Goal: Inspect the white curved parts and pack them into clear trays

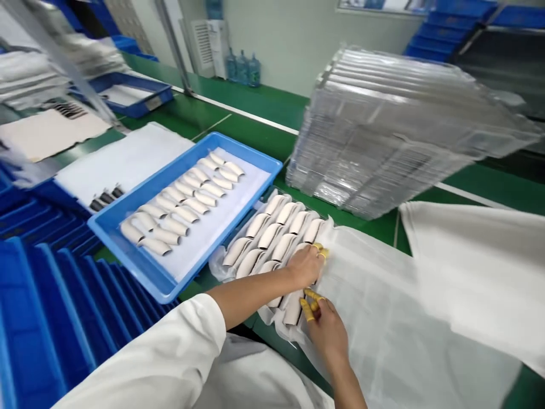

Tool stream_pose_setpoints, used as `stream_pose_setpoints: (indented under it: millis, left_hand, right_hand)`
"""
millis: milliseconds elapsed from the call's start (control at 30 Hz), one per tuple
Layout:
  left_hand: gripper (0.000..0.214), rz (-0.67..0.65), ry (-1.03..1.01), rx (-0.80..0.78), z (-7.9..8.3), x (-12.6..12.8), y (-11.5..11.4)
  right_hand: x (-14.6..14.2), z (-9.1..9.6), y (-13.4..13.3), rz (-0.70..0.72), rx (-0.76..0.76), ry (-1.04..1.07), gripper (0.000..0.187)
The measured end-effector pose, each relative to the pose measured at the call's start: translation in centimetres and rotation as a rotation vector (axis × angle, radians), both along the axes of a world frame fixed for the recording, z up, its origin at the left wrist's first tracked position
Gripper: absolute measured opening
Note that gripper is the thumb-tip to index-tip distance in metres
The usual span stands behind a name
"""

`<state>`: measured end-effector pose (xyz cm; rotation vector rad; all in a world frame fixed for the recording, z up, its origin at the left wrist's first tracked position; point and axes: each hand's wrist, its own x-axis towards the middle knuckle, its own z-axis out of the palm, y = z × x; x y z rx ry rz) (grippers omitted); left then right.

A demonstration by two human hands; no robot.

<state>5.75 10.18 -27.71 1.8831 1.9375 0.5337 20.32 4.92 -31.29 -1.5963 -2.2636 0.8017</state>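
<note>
Curved cream pieces (pixel 269 236) with dark undersides lie in rows in a clear plastic tray (pixel 219 267) lined with thin white sheet. My left hand (pixel 306 264) reaches across the tray's right column, its fingers bent close together in yellow finger cots; what they grip is hidden. Lower down, my right hand (pixel 327 326), also in yellow finger cots, pinches at the right edge of the nearest curved cream piece (pixel 293 308). The thin white sheet (pixel 383 307) spreads out to the right of both hands.
A blue tray (pixel 215 139) left of the work holds more curved cream pieces on white lining. Stacked clear plastic trays (pixel 361 130) stand behind on the green table (pixel 264 119). Blue bins (pixel 55 307) are stacked at the left, and white cloth (pixel 477 267) lies at the right.
</note>
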Motion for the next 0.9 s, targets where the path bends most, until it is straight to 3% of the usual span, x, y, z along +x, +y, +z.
stream_pose_setpoints:
  millis: [100, 267, 333, 400, 533, 667, 900]
  left_hand:
    - [0.024, 0.147, -0.026, -0.023, 1.2, -5.6, -2.0]
    - [0.041, 0.654, 0.102, -0.131, 3.1, -21.2, -9.3]
    - [0.042, 0.834, 0.160, -0.213, 3.1, -26.2, -12.7]
    - [0.041, 0.951, 0.197, -0.296, 2.4, -29.4, -15.3]
    - [0.042, 1.044, 0.234, -0.407, 0.3, -31.5, -17.5]
    - [0.042, 1.058, 0.250, -0.451, -1.0, -31.9, -17.2]
    - [0.038, 1.019, 0.188, -0.478, -2.0, -32.2, -16.2]
  right_hand:
    - [0.0, 0.2, 0.6, 0.002, -0.007, 0.054, 0.023]
    - [-0.1, 0.8, 0.9, -0.044, -0.031, 0.114, 0.024]
    - [-0.3, 1.2, 0.8, -0.077, -0.034, 0.133, 0.026]
    - [-0.7, 1.8, 0.5, -0.112, -0.037, 0.160, 0.030]
    - [-1.6, 2.8, 0.1, -0.098, -0.038, 0.207, 0.033]
    - [-1.6, 2.6, -0.1, -0.045, -0.040, 0.220, 0.038]
    - [-1.6, 1.6, -0.8, -0.037, -0.067, 0.237, 0.038]
